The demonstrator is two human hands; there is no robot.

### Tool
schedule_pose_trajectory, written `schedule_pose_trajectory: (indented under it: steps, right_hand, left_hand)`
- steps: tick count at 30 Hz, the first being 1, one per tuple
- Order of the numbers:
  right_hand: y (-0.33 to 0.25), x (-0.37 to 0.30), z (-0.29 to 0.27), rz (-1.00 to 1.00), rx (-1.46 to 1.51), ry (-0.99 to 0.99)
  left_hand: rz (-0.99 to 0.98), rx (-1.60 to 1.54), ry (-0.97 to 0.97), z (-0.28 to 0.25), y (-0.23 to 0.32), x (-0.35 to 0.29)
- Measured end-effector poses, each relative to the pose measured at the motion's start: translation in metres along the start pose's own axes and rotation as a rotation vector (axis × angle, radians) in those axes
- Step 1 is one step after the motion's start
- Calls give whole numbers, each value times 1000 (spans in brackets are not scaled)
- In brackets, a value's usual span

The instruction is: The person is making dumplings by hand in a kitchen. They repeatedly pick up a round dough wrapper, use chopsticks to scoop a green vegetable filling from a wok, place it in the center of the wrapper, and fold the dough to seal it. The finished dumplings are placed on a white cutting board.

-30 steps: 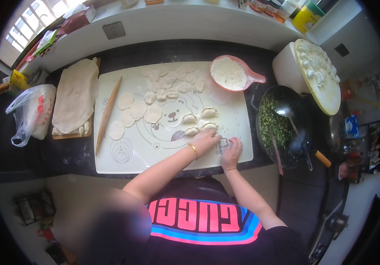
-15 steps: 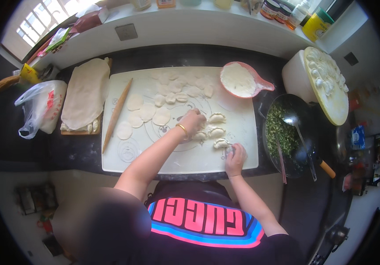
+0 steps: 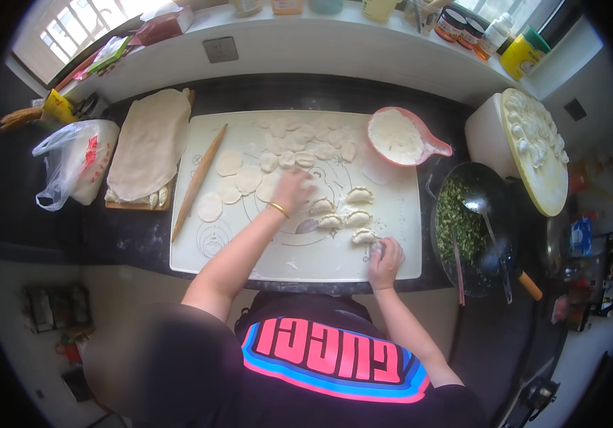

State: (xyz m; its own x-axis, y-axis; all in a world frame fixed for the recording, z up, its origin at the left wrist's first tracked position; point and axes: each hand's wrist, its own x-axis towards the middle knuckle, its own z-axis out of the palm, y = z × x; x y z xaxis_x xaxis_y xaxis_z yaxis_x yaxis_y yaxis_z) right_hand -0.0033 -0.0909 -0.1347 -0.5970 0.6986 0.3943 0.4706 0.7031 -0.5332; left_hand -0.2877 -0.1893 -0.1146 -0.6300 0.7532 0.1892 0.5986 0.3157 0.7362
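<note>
My left hand (image 3: 294,191), with a gold bangle at the wrist, is over the middle of the white mat (image 3: 264,251). Its fingers are smeared by motion, beside a round dough wrapper (image 3: 265,191). More flat wrappers (image 3: 249,180) lie to its left. Several folded dumplings (image 3: 358,219) sit in a group to its right. At the mat's near right, my right hand (image 3: 386,262) is curled closed, with its fingertips close to the nearest dumpling (image 3: 363,236). What it holds, if anything, is hidden.
A rolling pin (image 3: 199,182) lies at the mat's left, by a stacked dough sheet (image 3: 148,143) and a plastic bag (image 3: 78,160). Small dough discs (image 3: 306,133) cover the mat's far side. Right of these stand a pink flour bowl (image 3: 395,135) and a wok of green filling (image 3: 460,217).
My left hand has moved left and away from the dumplings, uncovering one of them. My right hand stays by the nearest dumpling. The whole view has shifted slightly.
</note>
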Motion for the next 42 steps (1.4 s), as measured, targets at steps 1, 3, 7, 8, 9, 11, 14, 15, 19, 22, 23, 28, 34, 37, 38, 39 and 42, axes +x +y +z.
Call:
schedule_pose_trajectory:
  steps: [1,3,7,8,9,11,14,15,19,22,23,28,34,37,38,39,42]
  right_hand:
    - [1,0,1,-1,2,-2]
    - [-1,0,0,-2,8,-9]
    - [-1,0,0,-11,-1,-12]
    - [-1,0,0,-11,0,-13]
    - [-2,0,0,-11,2,-15]
    - [-2,0,-1,-11,4,-15]
    - [-1,0,0,-7,22,-9]
    - [0,0,-1,-6,35,-4]
    - [-5,6,-2,37,213,57]
    - [-60,38,-7,232,627,-115]
    - [-79,52,-8,233,702,-205]
    - [-106,86,6,303,1153,-428]
    - [-106,94,-28,96,688,-294]
    - [-112,100,-51,112,745,-258]
    - [-111,101,-54,186,844,-233]
    - [-110,101,-56,260,942,-207]
    - [-95,105,-73,350,946,-204]
  left_hand:
    - [-55,111,76,-9,-16,1]
    - [-133,271,81,-27,-36,1]
    - [-100,352,-115,-50,-40,2]
    - [-64,346,-140,-53,-39,2]
    - [-94,364,-214,-56,-37,4]
    - [-153,398,-360,-62,-34,8]
    - [-46,429,-442,-68,-40,5]
    - [-93,363,-442,-70,-41,2]
    - [-121,-32,-325,-76,-22,-18]
    - [-204,-382,-291,-86,32,-30]
    - [-257,-492,-303,-85,49,-32]
    - [-191,-929,-241,-59,76,-38]
    - [-172,-906,-299,-40,103,-42]
    - [-89,-713,-262,-33,108,-37]
    - [-69,-659,-227,-31,113,-36]
    - [-82,-722,-185,-26,119,-36]
    - [-169,-977,-132,-17,144,-33]
